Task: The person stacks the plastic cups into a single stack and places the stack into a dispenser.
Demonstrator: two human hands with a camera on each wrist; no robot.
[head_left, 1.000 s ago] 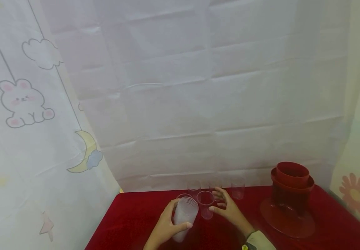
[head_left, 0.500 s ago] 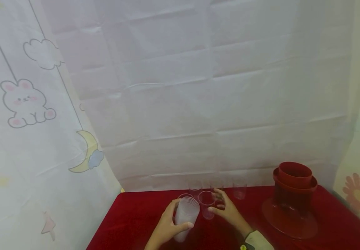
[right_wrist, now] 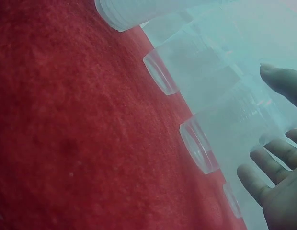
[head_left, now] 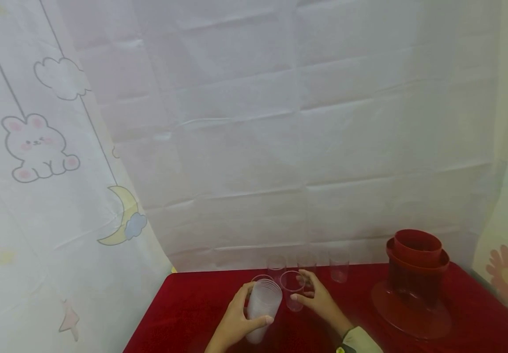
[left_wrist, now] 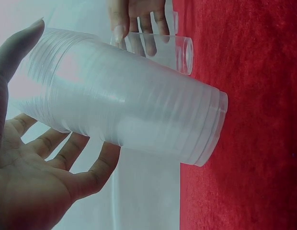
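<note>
My left hand (head_left: 239, 316) grips a tall stack of nested clear plastic cups (head_left: 264, 304), tilted, with the thumb on one side and fingers on the other; the left wrist view shows the stack (left_wrist: 124, 100) up close. Beside it my right hand (head_left: 320, 299) is spread around a single clear plastic cup (head_left: 294, 290) standing on the red cloth. In the right wrist view, this cup (right_wrist: 220, 124) lies between thumb and fingers (right_wrist: 270, 165), which are fairly straight; some fingertips show through its wall. Another single cup (right_wrist: 167, 67) stands partly behind the stack.
More clear cups stand toward the back edge, one (head_left: 339, 267) off to the right. A red plastic container (head_left: 415, 274) with a wide round base is at the right of the red-covered table (head_left: 192, 304). A pale sheet (head_left: 280, 147) hangs behind.
My right hand has moved slightly left, its thumb and fingers closer around the single cup. My left hand and the stack look almost still; the view has shifted slightly.
</note>
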